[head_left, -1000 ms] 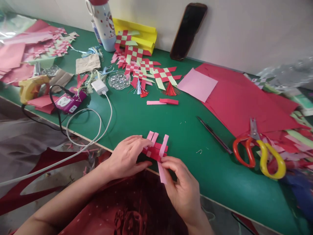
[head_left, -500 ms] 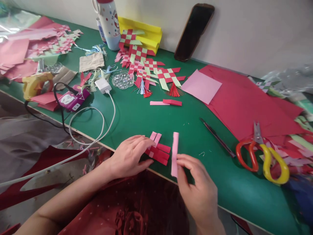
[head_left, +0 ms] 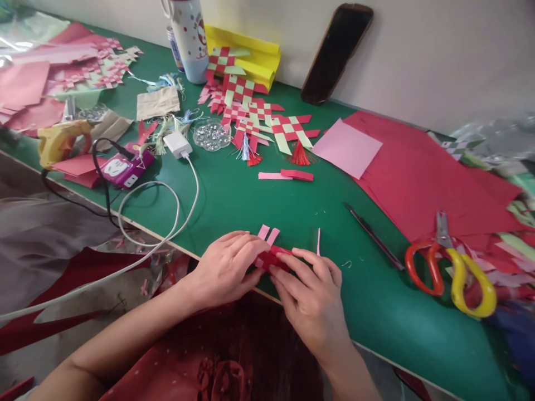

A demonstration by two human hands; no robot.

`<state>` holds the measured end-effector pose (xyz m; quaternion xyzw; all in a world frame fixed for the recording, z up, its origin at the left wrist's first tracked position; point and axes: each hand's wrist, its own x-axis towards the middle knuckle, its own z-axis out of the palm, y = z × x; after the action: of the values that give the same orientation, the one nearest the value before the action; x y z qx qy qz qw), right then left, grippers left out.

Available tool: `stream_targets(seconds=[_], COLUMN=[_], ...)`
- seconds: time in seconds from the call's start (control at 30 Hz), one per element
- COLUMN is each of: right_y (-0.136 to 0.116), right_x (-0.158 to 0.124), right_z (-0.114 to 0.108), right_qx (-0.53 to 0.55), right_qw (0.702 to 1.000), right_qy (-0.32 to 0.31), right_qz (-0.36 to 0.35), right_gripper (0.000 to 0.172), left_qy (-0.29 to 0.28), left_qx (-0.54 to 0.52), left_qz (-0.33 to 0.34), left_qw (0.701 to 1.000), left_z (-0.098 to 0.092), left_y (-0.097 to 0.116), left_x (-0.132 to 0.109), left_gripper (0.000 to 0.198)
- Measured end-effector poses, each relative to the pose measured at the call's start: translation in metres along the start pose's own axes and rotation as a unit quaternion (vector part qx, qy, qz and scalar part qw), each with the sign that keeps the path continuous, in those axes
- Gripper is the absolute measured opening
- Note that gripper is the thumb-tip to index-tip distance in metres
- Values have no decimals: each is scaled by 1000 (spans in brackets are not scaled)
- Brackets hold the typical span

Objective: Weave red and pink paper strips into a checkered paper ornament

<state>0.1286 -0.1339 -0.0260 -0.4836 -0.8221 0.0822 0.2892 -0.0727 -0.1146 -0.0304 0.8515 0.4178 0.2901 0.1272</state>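
Note:
Near the table's front edge, my left hand [head_left: 229, 264] is closed on a small piece of woven paper strips [head_left: 267, 259], red crossed with pink. Two pink ends poke up beyond its fingertips. My right hand [head_left: 313, 301] has thumb and fingers on the red ends at the piece's right side. A loose pink paper strip [head_left: 319, 243] stands up edge-on from between the right hand's fingers. Both hands cover much of the weave. Farther back lie a pink and a red paper strip [head_left: 297, 175], overlapping.
Orange-and-yellow scissors [head_left: 443, 239] and a dark slim pen-like tool [head_left: 371, 236] lie to the right, beside red paper sheets [head_left: 418, 172]. Woven paper fish [head_left: 288, 131], a bottle [head_left: 190, 42] and a phone [head_left: 336, 53] are at the back. A white cable [head_left: 178, 209] loops at left.
My right hand has moved left onto the red ends of the woven piece. The pink strip it held upright has turned edge-on and now sits behind its fingers.

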Motion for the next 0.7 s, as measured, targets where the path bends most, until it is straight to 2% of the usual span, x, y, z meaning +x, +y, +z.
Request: stream_targets(seconds=[0.2,0.33,0.53,0.7], right_y=[0,1,1,1], right_x=[-2,-3,-4,-3], right_z=[-1,-1,1,2], right_qx=[-2,-7,-16,-16], right_qw=[1000,1000,1000,1000], right_qy=[-2,-2,-2,4], right_qz=[7,7,-1,-4], right_gripper=[13,13,13,14], left_qy=[11,6,-41,-57], left_qx=[5,6,-19,4], left_qz=[9,21,34,37], left_qw=[1000,1000,998,998], left_z=[0,-2,-11,-12], left_y=[0,-1,-3,-2], left_x=[0,2,6,12], left_gripper=[31,28,21,23])
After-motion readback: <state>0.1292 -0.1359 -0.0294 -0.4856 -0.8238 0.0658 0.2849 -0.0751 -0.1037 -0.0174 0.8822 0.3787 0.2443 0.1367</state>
